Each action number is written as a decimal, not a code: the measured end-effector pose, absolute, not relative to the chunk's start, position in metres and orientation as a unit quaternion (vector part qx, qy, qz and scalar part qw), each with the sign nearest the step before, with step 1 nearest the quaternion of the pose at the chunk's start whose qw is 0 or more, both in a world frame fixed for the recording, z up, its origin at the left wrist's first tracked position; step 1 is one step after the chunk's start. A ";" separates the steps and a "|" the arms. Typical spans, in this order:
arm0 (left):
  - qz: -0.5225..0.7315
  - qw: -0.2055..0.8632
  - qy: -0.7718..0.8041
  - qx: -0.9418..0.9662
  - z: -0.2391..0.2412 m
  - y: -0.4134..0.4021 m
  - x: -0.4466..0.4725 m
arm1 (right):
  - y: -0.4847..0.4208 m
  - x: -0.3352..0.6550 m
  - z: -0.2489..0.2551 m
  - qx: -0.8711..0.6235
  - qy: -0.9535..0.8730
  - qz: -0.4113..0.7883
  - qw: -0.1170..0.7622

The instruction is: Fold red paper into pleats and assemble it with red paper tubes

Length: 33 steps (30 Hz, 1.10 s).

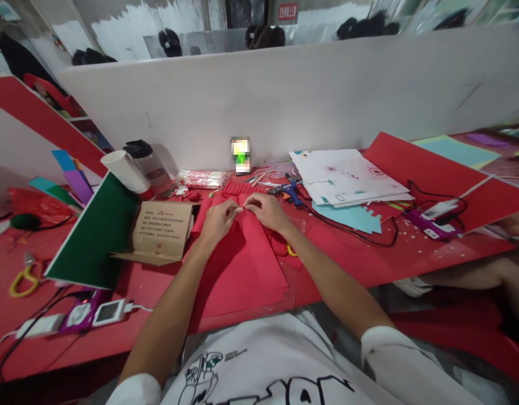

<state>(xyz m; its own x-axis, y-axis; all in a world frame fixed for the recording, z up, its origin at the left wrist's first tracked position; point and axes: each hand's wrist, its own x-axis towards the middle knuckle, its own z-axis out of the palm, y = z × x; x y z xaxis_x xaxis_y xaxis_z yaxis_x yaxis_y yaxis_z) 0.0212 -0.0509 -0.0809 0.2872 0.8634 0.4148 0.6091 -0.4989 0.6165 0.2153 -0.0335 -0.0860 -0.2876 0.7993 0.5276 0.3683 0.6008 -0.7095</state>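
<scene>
Head camera view: the left hand (220, 218) and right hand (265, 211) nearly meet above the far part of the red paper (242, 270). Thumb and fingertips of each are pinched together; what lies between is too small to tell. The paper spreads beneath them toward the person, with the cardboard box (160, 229) beside it.

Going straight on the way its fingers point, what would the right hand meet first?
The left hand, most likely: the right hand points across at it, fingers nearly meeting, though one view leaves depth unclear.
</scene>
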 end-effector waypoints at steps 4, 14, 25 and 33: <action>0.366 0.168 0.458 0.792 -0.081 -0.050 0.020 | -0.035 0.215 -0.085 -0.381 -0.768 0.234 0.458; 0.405 0.266 0.430 0.762 -0.080 -0.051 0.024 | -0.028 0.223 -0.089 -0.357 -0.718 0.374 0.467; 0.405 0.333 0.408 0.748 -0.075 -0.052 0.026 | -0.035 0.220 -0.083 -0.339 -0.725 0.341 0.492; 0.393 0.353 0.404 0.747 -0.078 -0.050 0.023 | -0.036 0.218 -0.084 -0.342 -0.738 0.347 0.467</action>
<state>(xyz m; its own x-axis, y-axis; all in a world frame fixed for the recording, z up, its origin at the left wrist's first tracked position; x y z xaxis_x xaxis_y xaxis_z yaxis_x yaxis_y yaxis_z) 0.0228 -0.0504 -0.0780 0.3654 0.8807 0.3013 0.3260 -0.4242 0.8448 0.2178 -0.0364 -0.0839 -0.3308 0.8283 0.4522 0.1809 0.5260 -0.8310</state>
